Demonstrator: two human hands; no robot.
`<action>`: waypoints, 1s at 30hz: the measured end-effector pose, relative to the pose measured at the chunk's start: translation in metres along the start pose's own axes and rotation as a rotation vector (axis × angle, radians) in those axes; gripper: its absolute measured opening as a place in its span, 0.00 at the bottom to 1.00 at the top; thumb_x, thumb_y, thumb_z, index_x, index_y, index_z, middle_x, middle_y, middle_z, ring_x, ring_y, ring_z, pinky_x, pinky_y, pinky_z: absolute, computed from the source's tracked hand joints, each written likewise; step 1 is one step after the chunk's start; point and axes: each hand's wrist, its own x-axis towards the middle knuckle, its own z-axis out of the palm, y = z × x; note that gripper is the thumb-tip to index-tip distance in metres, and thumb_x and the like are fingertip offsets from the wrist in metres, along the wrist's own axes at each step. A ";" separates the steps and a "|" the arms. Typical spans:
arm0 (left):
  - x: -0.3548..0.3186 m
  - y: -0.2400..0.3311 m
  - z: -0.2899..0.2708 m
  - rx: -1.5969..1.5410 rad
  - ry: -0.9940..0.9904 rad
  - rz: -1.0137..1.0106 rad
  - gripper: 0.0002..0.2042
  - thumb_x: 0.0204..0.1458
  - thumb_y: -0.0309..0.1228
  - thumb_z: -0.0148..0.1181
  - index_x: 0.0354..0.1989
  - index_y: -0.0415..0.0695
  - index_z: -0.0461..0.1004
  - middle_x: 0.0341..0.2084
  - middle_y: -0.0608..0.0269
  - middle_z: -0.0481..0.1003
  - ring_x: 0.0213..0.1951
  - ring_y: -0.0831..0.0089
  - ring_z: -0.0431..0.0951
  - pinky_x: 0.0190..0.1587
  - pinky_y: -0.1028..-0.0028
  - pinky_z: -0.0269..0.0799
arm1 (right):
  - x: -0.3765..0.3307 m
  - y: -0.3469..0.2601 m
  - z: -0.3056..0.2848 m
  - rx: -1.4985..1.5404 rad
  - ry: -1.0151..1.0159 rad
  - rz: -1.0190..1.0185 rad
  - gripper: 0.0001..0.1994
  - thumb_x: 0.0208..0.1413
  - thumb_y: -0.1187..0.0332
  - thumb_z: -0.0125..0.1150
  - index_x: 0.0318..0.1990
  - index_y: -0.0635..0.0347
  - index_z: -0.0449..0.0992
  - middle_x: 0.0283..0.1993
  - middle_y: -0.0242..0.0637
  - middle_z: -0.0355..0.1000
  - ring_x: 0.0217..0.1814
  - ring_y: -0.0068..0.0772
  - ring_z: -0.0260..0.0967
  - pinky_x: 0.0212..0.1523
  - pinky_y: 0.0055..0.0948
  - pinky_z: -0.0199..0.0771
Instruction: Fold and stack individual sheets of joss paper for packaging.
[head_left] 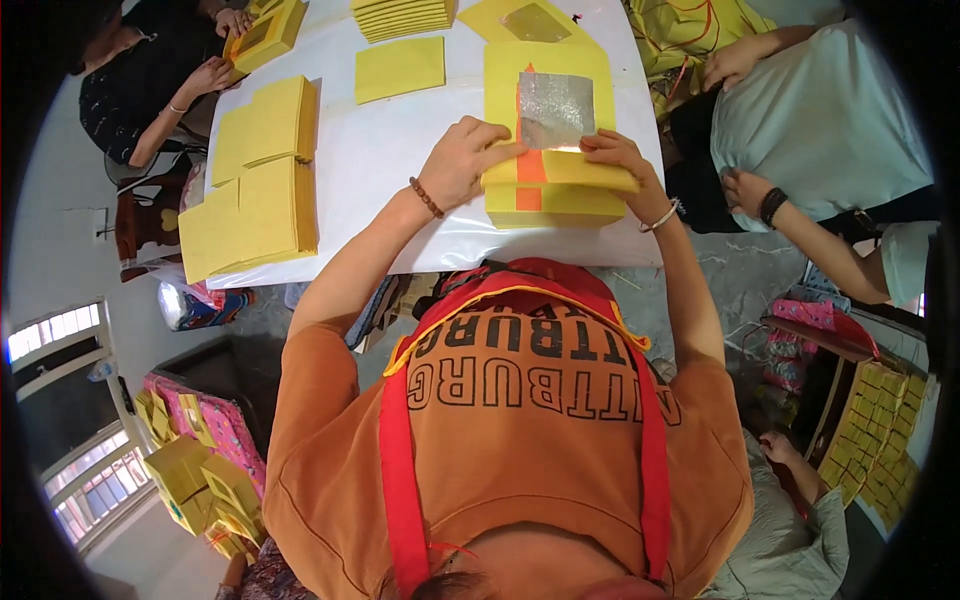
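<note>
In front of me on the table lies a yellow paper sheet [499, 95] with a shiny silver foil square [556, 108] and an orange strip [529, 166] on it. Its near part is folded up into a raised flap, over a thick yellow stack [560, 219] at the table's front edge. My left hand [465, 160] grips the flap's left end, fingers closed, the index finger reaching toward the orange strip. At the other end, my right hand [618, 160] pinches the flap just below the foil's right corner. Both thumbs are partly hidden.
Tall stacks of yellow paper [262, 205] stand on the left of the white-covered table [345, 160]. A single yellow pad [400, 70] and another pile [405, 18] lie farther back. One person works at far left; another person [820, 120] stands close at right.
</note>
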 end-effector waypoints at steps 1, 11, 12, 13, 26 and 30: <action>0.003 0.000 -0.001 0.001 0.007 -0.001 0.21 0.39 0.31 0.59 0.46 0.46 0.70 0.42 0.61 0.70 0.41 0.66 0.68 0.44 0.69 0.61 | 0.004 -0.005 -0.004 -0.075 -0.014 -0.031 0.15 0.49 0.71 0.54 0.47 0.56 0.71 0.53 0.36 0.66 0.61 0.41 0.54 0.62 0.35 0.47; -0.015 0.033 -0.019 -0.033 0.009 0.173 0.15 0.39 0.25 0.52 0.40 0.44 0.71 0.39 0.64 0.72 0.42 0.68 0.71 0.41 0.69 0.66 | 0.006 -0.061 -0.022 -0.415 -0.336 -0.276 0.16 0.43 0.71 0.57 0.44 0.54 0.72 0.48 0.34 0.69 0.55 0.38 0.63 0.53 0.41 0.62; -0.014 0.036 -0.022 -0.129 0.003 0.100 0.15 0.40 0.25 0.52 0.40 0.44 0.71 0.38 0.64 0.73 0.41 0.67 0.71 0.40 0.70 0.67 | 0.003 -0.061 -0.018 -0.266 -0.329 -0.194 0.15 0.44 0.71 0.57 0.43 0.56 0.72 0.47 0.35 0.69 0.52 0.38 0.65 0.50 0.37 0.66; -0.013 0.037 -0.024 -0.222 -0.001 0.025 0.14 0.40 0.26 0.53 0.39 0.44 0.70 0.36 0.64 0.73 0.40 0.67 0.72 0.39 0.70 0.67 | 0.002 -0.057 -0.017 -0.260 -0.337 -0.192 0.15 0.44 0.71 0.57 0.43 0.56 0.72 0.47 0.35 0.69 0.52 0.38 0.65 0.50 0.37 0.66; 0.037 0.011 -0.010 -0.485 -0.101 -0.849 0.13 0.51 0.39 0.49 0.33 0.40 0.71 0.19 0.51 0.71 0.21 0.54 0.70 0.26 0.62 0.63 | 0.029 -0.048 0.015 0.177 0.476 0.599 0.10 0.50 0.69 0.58 0.38 0.65 0.73 0.26 0.38 0.73 0.27 0.20 0.69 0.28 0.21 0.67; 0.030 -0.003 0.011 -0.628 0.026 -0.914 0.13 0.48 0.36 0.54 0.36 0.38 0.70 0.21 0.53 0.74 0.23 0.59 0.74 0.28 0.67 0.67 | 0.036 -0.053 0.017 0.150 0.552 0.650 0.13 0.47 0.70 0.61 0.40 0.64 0.73 0.33 0.40 0.73 0.30 0.22 0.71 0.29 0.23 0.68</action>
